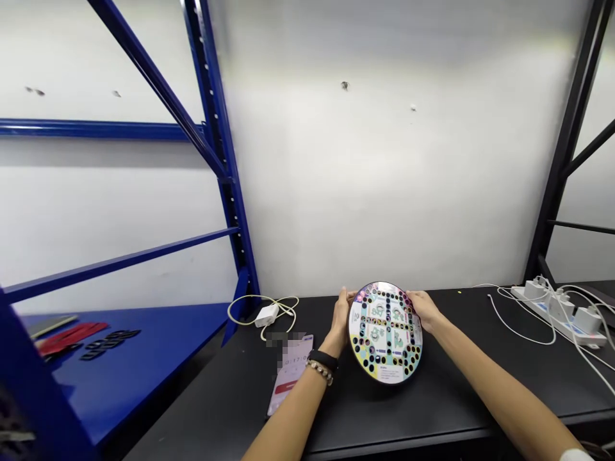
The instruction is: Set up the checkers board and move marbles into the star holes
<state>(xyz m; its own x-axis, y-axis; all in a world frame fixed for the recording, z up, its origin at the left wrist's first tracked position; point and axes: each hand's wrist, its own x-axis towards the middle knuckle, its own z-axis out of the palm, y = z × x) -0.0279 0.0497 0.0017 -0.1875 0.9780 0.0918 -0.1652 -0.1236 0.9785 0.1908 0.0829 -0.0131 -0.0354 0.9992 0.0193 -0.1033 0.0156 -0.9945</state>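
Note:
A round game board (385, 333), printed with bright colours, rings of dark dots and green cartoon figures, is tilted up with its printed face toward me over the black table. My left hand (342, 314) grips its left edge, the fingers partly hidden behind the rim. On the upper right edge my right hand (423, 310) holds it, its fingertips also out of sight behind the board. A black band and a beaded bracelet (320, 369) circle my left wrist. Beside my left forearm lies a phone (293, 371) with a lit screen.
A white charger (267, 315) with a looped cable lies at the back left of the black table (230, 397). At right is a power strip (562, 314) with plugs and white cables. Blue rack posts (223, 160) and a blue shelf (158, 346) holding a red item stand left.

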